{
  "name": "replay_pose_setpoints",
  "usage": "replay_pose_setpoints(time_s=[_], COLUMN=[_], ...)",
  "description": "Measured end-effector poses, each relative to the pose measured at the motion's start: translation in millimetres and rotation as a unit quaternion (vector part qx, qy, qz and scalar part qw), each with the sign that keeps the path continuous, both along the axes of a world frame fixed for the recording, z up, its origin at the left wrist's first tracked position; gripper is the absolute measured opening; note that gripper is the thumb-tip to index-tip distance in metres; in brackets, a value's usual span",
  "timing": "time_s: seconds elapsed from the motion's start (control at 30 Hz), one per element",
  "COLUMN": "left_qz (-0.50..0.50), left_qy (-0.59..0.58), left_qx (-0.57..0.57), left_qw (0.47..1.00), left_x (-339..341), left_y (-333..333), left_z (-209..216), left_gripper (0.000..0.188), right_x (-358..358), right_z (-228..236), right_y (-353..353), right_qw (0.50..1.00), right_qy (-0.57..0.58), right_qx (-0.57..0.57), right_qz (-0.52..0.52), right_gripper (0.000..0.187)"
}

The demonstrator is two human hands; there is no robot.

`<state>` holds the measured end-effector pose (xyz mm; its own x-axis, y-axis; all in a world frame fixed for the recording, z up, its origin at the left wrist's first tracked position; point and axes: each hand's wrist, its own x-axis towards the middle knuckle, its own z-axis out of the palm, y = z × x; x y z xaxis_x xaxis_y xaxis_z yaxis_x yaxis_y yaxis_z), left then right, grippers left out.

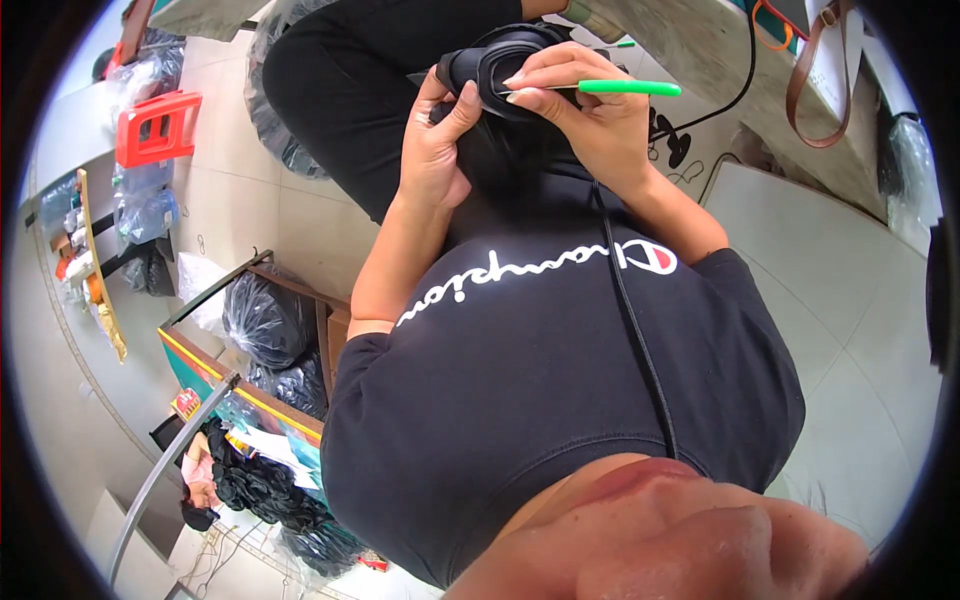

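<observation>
My left hand [440, 130] is closed around a black piece [492, 68] with curved, layered edges, held up above my lap. What kind of article it is cannot be made out. My right hand [610, 125] pinches a thin tool with a bright green handle [630, 88]. Its slim shaft points left, and the tip meets the curved edge of the black piece near my left thumb. Right fingertips also touch that edge. Part of the black piece is hidden behind my fingers, and its underside blends into dark cloth below.
A grey bench [690, 50] runs along the upper right, with a brown strap [800, 95] hanging there. At left stands a red plastic stool [158, 128]. A metal-framed rack holds black plastic bags [265, 318]. Another person [200, 475] is at the lower left.
</observation>
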<state>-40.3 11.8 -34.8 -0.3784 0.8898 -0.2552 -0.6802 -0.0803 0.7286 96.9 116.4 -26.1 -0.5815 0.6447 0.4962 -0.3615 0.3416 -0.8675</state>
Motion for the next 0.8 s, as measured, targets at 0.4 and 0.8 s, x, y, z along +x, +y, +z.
replay_pose_setpoints(time_s=[0.4, 0.8], left_qz=[0.022, 0.033], left_qy=[0.014, -0.098], left_qx=[0.001, 0.114], left_qw=[1.000, 0.988], left_x=[2, -15], left_y=[0, -9], left_z=[2, 4], left_gripper=[0.011, 0.016], right_x=[-4, 12], right_z=[-6, 8], right_y=[-2, 69], right_qw=[0.999, 0.878], right_qy=[0.002, 0.036], right_qx=[0.044, 0.257], right_qz=[-0.031, -0.403], right_gripper=[0.015, 0.005])
